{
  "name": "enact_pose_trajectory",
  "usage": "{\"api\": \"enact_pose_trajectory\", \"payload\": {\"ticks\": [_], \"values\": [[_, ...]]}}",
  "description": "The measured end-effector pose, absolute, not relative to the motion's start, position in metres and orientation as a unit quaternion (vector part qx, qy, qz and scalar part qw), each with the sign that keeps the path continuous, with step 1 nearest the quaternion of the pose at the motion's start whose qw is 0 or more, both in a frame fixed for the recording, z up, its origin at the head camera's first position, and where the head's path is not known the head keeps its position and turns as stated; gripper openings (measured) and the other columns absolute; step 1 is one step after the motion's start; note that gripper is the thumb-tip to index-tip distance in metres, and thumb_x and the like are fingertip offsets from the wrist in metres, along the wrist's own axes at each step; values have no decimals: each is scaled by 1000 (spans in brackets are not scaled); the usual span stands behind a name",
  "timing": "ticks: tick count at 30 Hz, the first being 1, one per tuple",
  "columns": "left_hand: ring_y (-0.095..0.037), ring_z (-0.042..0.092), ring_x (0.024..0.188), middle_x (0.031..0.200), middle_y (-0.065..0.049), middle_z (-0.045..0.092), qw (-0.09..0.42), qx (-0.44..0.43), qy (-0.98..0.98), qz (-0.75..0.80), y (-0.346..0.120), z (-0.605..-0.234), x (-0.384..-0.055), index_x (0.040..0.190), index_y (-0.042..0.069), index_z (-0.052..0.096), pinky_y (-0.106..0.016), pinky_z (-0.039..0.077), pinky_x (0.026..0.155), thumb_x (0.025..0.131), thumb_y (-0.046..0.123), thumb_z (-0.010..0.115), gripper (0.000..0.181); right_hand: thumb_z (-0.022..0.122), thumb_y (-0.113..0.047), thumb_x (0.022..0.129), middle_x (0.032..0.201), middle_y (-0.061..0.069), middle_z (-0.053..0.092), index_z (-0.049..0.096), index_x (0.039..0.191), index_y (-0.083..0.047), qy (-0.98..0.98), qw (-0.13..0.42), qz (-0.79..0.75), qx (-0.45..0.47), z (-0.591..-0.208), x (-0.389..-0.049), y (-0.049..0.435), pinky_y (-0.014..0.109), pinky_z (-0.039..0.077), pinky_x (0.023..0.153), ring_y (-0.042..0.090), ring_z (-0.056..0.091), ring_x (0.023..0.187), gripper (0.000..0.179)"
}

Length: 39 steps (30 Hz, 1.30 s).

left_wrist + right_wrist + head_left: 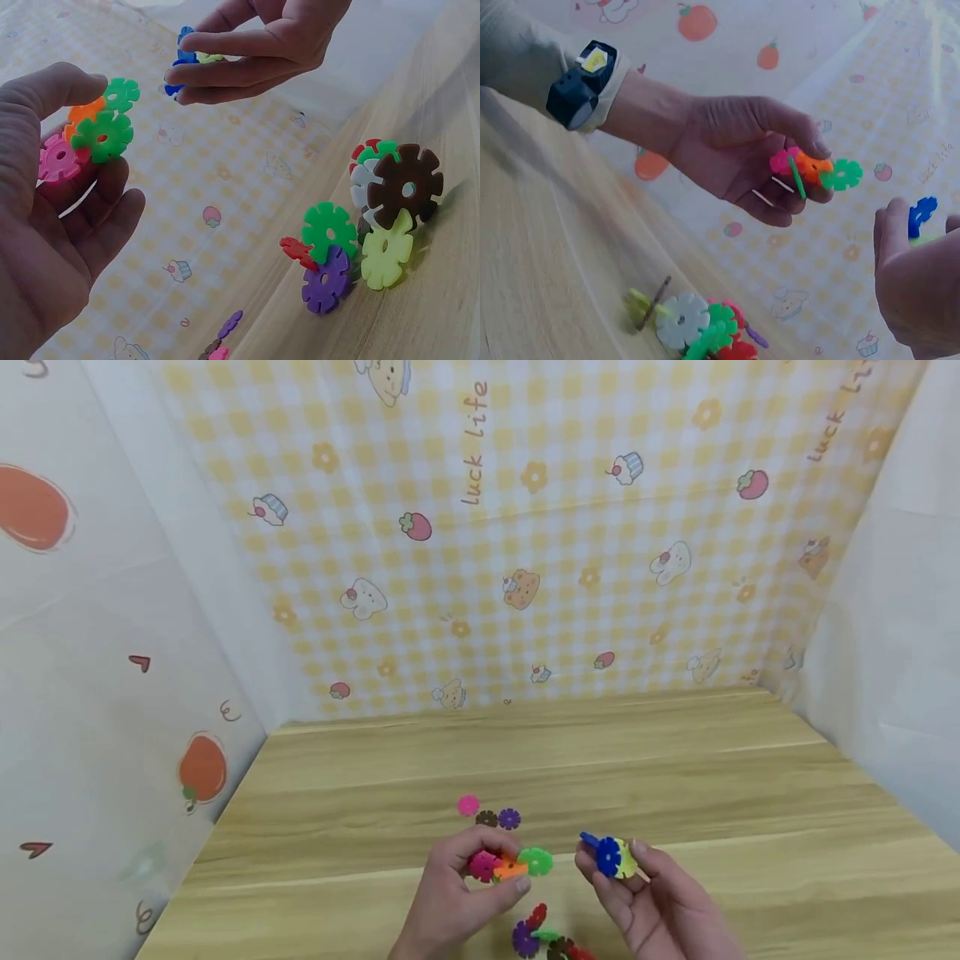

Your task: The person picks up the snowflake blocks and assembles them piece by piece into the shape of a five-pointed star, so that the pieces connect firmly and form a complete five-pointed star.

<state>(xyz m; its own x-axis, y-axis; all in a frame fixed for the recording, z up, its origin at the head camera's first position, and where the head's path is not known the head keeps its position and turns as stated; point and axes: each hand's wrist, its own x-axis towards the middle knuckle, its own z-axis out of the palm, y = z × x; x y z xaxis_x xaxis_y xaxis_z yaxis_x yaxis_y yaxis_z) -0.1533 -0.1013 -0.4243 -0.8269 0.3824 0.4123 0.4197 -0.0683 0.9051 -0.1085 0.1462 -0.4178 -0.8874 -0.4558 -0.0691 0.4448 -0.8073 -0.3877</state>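
My left hand (465, 885) pinches a joined cluster of notched plastic discs: a pink disc (60, 157), an orange disc (510, 868) and green discs (103, 136). To its right, my right hand (652, 893) holds a smaller joined piece, with blue discs (609, 857) and a yellow disc (626, 858) between thumb and fingers. Both pieces are raised above the table, with a gap between them. On the table below lies another joined cluster with a purple disc (326, 279), a brown disc (407, 187), a white disc (682, 320), plus red, green and yellow ones.
Loose pink (468, 805), brown (487, 819) and purple (510, 818) discs lie on the wooden table (360, 793) beyond the left hand. A checked cloth (555, 535) hangs along the back, and pale printed sheets (97, 635) stand at the sides.
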Motion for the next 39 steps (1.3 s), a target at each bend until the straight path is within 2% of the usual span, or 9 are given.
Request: {"api": "enact_pose_trajectory", "payload": {"ticks": [6, 10, 13, 17, 22, 24, 28, 33, 39], "values": [[-13, 62, 81, 98, -8, 67, 10, -275, -704, -655, -101, -424, -150, 96, 12, 67, -29, 55, 70, 81, 5, 72, 17, 29, -24, 107, 120, 12, 66, 63, 115, -3, 202, 244, -948, -7, -422, -105, 139, 23, 38, 106, 17, 62, 114, 40], [-13, 61, 81, 96, -5, 67, 12, -285, -710, -644, -99, -426, -149, 95, 14, 66, -30, 54, 70, 81, 5, 71, 18, 28, -16, 105, 121, 14, 65, 62, 116, 2, 168, 227, -959, -10, -424, -102, 133, 26, 33, 109, 21, 59, 119, 40], [-11, 61, 80, 95, -6, 67, 4, -288, -704, -649, -98, -427, -149, 95, 14, 66, -29, 55, 69, 82, 5, 70, 17, 30, -9, 102, 124, 20, 61, 52, 120, 7, 149, 207, -967, 10, -423, -100, 130, 29, 27, 113, 27, 51, 128, 32], [-11, 61, 82, 95, -9, 68, 4, -301, -695, -653, -99, -430, -149, 97, 11, 67, -30, 55, 69, 83, 6, 69, 15, 35, -9, 102, 131, 22, 50, 33, 129, 4, 130, 208, -968, 63, -419, -100, 126, 31, 26, 115, 30, 40, 136, 30], [-11, 61, 85, 96, -8, 68, 15, -312, -697, -645, -99, -430, -148, 97, 12, 67, -30, 54, 70, 83, 6, 69, 15, 37, -15, 105, 128, 20, 53, 54, 119, 8, 87, 242, -965, 50, -418, -101, 123, 26, 26, 115, 26, 46, 133, 31], [-11, 61, 85, 96, -8, 68, 13, -312, -696, -647, -99, -429, -148, 98, 12, 67, -30, 54, 71, 83, 6, 69, 15, 33, -14, 105, 125, 18, 56, 62, 113, 5, 103, 251, -962, 15, -419, -101, 122, 25, 24, 115, 24, 50, 129, 35], [-11, 61, 85, 95, -8, 68, 12, -315, -692, -650, -100, -428, -148, 98, 12, 67, -29, 54, 72, 84, 6, 68, 15, 35, -16, 105, 123, 14, 59, 62, 112, 1, 168, 235, -957, 15, -421, -102, 121, 29, 28, 113, 21, 56, 122, 32], [-11, 61, 84, 94, -8, 68, 15, -326, -691, -645, -99, -429, -149, 98, 12, 66, -29, 54, 72, 84, 5, 68, 16, 42, -30, 105, 121, 0, 59, 63, 109, -18, 292, 210, -932, 33, -423, -102, 123, 38, 37, 110, 19, 54, 119, 25], [-10, 60, 84, 95, -2, 67, 12, -323, -695, -642, -99, -429, -150, 97, 15, 66, -30, 54, 73, 83, 4, 69, 17, 40, -34, 105, 107, -7, 61, 65, 109, -27, 345, 210, -915, 4, -426, -101, 127, 19, 50, 89, 7, 59, 97, 27]]}}
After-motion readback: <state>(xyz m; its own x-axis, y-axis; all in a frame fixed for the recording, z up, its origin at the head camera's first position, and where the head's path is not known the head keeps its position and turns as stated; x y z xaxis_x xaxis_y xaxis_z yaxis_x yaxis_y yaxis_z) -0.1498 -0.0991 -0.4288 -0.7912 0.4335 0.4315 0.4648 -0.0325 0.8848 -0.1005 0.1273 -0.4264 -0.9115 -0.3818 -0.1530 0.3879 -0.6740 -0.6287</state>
